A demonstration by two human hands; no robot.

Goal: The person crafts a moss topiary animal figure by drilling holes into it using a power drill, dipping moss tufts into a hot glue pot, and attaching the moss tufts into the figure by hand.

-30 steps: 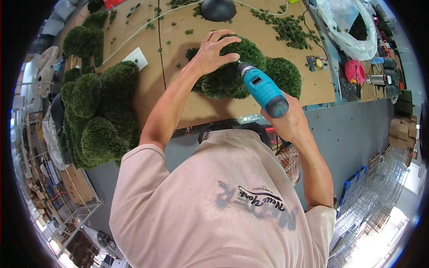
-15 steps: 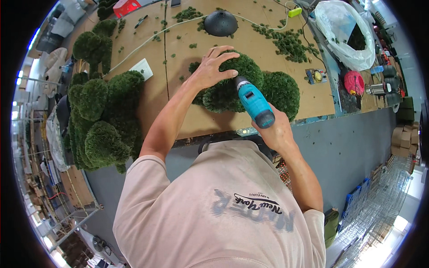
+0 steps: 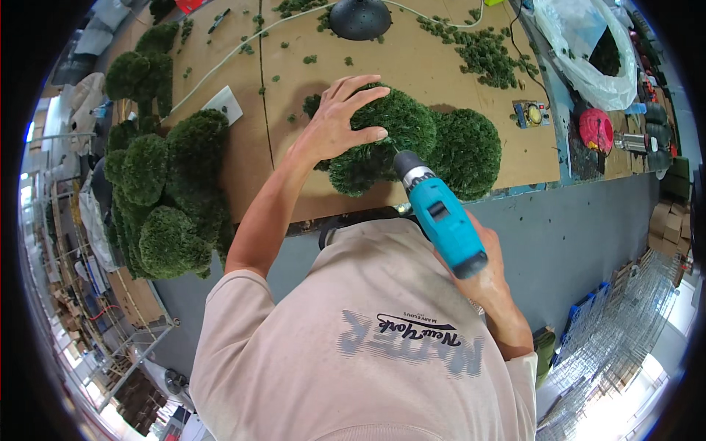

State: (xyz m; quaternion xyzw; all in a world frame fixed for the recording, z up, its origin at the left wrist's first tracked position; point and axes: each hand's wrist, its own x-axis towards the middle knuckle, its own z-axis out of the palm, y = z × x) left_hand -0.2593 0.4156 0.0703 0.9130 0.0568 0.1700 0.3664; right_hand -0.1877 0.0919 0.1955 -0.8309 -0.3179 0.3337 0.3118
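My right hand (image 3: pixel 487 253) is wrapped round the grip of a teal cordless drill (image 3: pixel 446 224). The drill's black-and-silver chuck points away from me, and a thin bit at its tip reaches the front of a rounded clump of artificial green foliage (image 3: pixel 401 121). On the left side of that clump rests my left hand (image 3: pixel 340 125), open, with thumb and fingers spread over the leaves. A second rounded green clump (image 3: pixel 467 154) adjoins it on the right. Whether the bit's end is inside the foliage is hard to tell.
More bushy green clumps (image 3: pixel 173 191) are heaped at the table's left. Beyond my hands sit a black dome (image 3: pixel 360 18), a white cable and scattered green sprigs (image 3: pixel 489 59). A plastic bag (image 3: pixel 588 59) and a pink round object (image 3: pixel 596 131) stand right. The table's front edge runs before me.
The drill has come back toward me and down to the right, so its chuck now stands clear of my left hand. My left hand stays on the foliage, its thumb slightly lower.
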